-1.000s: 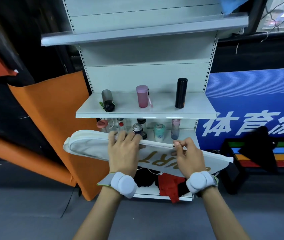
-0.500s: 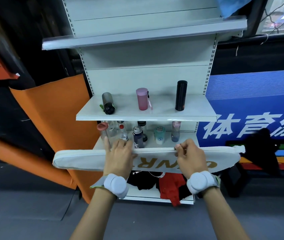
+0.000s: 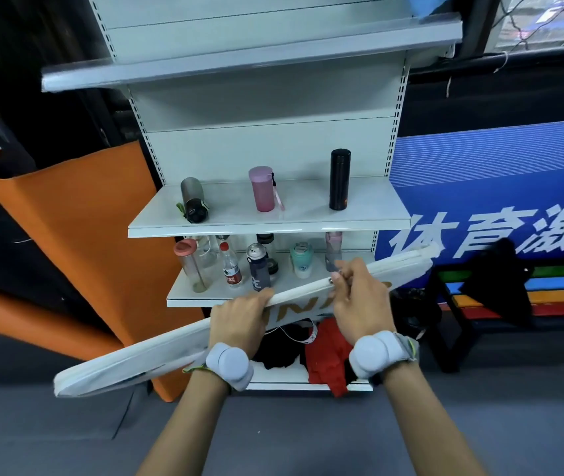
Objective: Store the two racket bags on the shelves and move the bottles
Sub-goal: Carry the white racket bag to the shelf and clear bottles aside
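I hold a long white racket bag [image 3: 143,359] with gold lettering in front of a white shelf unit [image 3: 273,219]. The bag slants from low left to high right. My left hand [image 3: 239,319] grips its top edge near the middle. My right hand [image 3: 359,300] pinches the zipper pull on the same edge. On the middle shelf stand a grey bottle [image 3: 193,201], a pink bottle [image 3: 262,188] and a black flask [image 3: 339,179]. Several more bottles [image 3: 230,266] crowd the shelf below, partly hidden by the bag. Only one racket bag shows.
Black and red clothes [image 3: 325,352] lie on the bottom shelf. An orange mat [image 3: 78,235] leans to the left of the unit. A striped bench [image 3: 548,286] with a black garment stands at the right before a blue banner. The top shelf [image 3: 239,60] juts overhead.
The bag has rotated from tilting down to the right, through level, to tilting up on the right. Its left end dropped and both hands kept their hold.
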`<state>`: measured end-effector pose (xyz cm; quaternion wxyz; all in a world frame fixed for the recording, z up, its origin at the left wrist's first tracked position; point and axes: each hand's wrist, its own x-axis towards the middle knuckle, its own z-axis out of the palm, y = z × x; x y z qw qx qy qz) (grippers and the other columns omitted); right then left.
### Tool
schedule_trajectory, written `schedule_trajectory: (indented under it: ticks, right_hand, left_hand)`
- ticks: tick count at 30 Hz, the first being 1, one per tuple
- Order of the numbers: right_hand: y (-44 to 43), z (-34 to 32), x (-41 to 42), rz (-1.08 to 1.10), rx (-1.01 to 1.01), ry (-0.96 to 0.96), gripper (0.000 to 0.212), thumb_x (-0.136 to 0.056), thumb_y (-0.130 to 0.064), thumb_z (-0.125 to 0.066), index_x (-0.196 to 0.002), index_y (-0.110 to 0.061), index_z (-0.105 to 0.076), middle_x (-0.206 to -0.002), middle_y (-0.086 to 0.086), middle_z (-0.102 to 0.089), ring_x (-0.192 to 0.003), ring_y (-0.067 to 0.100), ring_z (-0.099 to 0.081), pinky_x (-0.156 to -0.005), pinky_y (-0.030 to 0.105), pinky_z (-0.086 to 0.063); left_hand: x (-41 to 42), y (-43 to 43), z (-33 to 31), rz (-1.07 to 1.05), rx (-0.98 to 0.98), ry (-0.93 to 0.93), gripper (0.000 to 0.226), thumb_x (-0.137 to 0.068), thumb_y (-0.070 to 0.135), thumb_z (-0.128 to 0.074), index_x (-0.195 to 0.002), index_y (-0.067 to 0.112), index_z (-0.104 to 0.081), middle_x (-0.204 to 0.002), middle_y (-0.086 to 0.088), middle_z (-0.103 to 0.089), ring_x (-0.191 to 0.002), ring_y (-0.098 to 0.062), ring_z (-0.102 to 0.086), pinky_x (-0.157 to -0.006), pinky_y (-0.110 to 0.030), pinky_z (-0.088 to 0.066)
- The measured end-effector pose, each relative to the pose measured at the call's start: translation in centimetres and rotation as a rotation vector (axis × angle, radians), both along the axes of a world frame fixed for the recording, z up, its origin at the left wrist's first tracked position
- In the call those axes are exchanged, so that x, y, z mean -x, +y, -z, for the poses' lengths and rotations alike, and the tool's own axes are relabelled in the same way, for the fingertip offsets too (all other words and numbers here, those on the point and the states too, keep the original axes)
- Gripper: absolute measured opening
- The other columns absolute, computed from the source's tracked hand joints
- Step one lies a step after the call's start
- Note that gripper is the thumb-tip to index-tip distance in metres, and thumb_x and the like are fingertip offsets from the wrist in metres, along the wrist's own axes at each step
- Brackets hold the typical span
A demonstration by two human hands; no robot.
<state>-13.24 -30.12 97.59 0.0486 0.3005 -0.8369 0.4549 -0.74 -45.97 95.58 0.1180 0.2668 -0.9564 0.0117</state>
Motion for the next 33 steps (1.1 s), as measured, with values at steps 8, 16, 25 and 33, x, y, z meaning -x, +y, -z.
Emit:
schedule_trajectory:
  ticks: [8,16,25,33]
  right_hand:
    - [4.1,0.8,5.6,0.273,0.035,-0.102,0.017,-0.096,-0.017,-0.056,-0.104,-0.002,-0.059,-0.13,0.011,-0.062,-0.119,0.035,-0.058,-0.099,0.041,-0.044]
    - [7.6,1.8,9.2,0.452,0.058,-0.118,0.02,-0.09,-0.017,-0.064,-0.084,0.001,-0.064,-0.132,0.019,-0.059,-0.126,0.035,-0.052,-0.104,0.039,-0.039]
    - [9.6,3.4,10.3,0.543,-0.103,-0.255,0.042,-0.083,-0.007,-0.063,-0.124,-0.006,-0.053,-0.124,0.021,-0.06,-0.114,0.042,-0.055,-0.093,0.046,-0.047]
    - [8.1,5.0,6.9,-0.029,-0.495,-0.067,0.061,-0.075,-0.015,-0.07,-0.13,-0.036,-0.055,-0.137,-0.011,-0.057,-0.131,0.012,-0.048,-0.122,0.044,-0.01]
  left_hand:
    - [-0.3,-0.6,-0.3,-0.053,0.052,0.043,0.033,-0.089,0.018,-0.054,-0.114,0.039,-0.059,-0.096,0.004,-0.07,-0.083,-0.028,-0.067,-0.064,-0.034,-0.047]
    - [0.9,0.6,-1.5,-0.023,0.113,0.122,0.039,-0.07,-0.001,-0.074,-0.099,0.025,-0.073,-0.077,-0.001,-0.073,-0.064,-0.032,-0.066,-0.056,-0.036,-0.053]
    - [4.2,2.3,-0.4,0.031,0.172,0.03,0.025,-0.085,0.012,-0.061,-0.099,0.032,-0.066,-0.086,0.004,-0.07,-0.084,-0.023,-0.066,-0.07,-0.033,-0.044]
    - [8.6,7.9,0.6,0.195,0.158,0.003,0.024,-0.067,0.014,-0.08,-0.086,0.027,-0.074,-0.073,0.004,-0.072,-0.072,-0.022,-0.069,-0.065,-0.033,-0.051]
